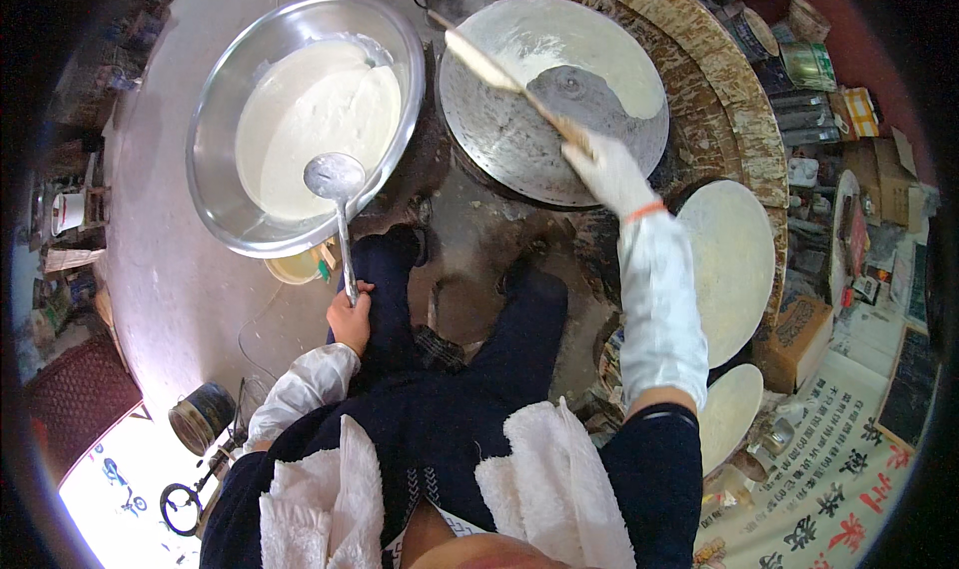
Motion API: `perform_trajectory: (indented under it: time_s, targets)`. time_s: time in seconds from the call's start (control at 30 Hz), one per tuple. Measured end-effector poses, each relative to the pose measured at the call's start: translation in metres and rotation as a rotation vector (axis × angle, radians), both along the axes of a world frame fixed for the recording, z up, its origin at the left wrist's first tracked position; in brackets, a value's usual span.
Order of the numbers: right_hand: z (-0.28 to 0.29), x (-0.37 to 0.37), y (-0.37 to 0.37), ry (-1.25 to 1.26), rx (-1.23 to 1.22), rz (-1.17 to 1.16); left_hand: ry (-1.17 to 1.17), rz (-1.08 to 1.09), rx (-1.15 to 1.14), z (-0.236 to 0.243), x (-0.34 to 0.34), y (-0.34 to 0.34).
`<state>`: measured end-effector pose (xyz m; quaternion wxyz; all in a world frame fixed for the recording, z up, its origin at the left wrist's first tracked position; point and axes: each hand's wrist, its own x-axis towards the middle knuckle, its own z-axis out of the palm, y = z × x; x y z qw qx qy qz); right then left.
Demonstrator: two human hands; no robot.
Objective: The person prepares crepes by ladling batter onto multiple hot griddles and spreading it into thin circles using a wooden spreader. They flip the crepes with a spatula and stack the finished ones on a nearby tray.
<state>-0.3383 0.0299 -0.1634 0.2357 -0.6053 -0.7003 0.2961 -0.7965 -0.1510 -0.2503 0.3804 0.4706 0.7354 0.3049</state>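
My left hand [350,319] is closed round the handle of a metal ladle [335,176]. The ladle's bowl sits over the near edge of the pale batter [320,109] inside a wide steel basin [212,129]. My right hand [606,174], in a white glove with an orange band at the wrist, grips a long wooden spreader [544,107]. This stick slants across a round dark griddle [499,139], with a whitish coating along part of its length. Wet batter [624,59] covers the griddle's far and right side, while the near left surface shows bare and grey.
A stained curved ledge [734,99] wraps round the griddle's far and right side. Two thin round pale sheets [734,259] lie on the right, one nearer me. Beyond them stand a cardboard box [804,334] and a printed banner. A small yellowish bowl [295,268] sits below the basin.
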Motion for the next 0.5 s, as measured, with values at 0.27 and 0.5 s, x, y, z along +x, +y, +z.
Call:
perform_trajectory:
  time_s: [0.27, 0.5]
  targets:
    - [0.013, 0.003, -0.087, 0.217, -0.095, -0.415, 0.010, -0.037, 0.016, 0.002, 0.002, 0.000]
    - [0.015, -0.028, -0.133, 0.535, -0.599, -0.434, 0.002, -0.039, 0.024, -0.003, -0.006, -0.007]
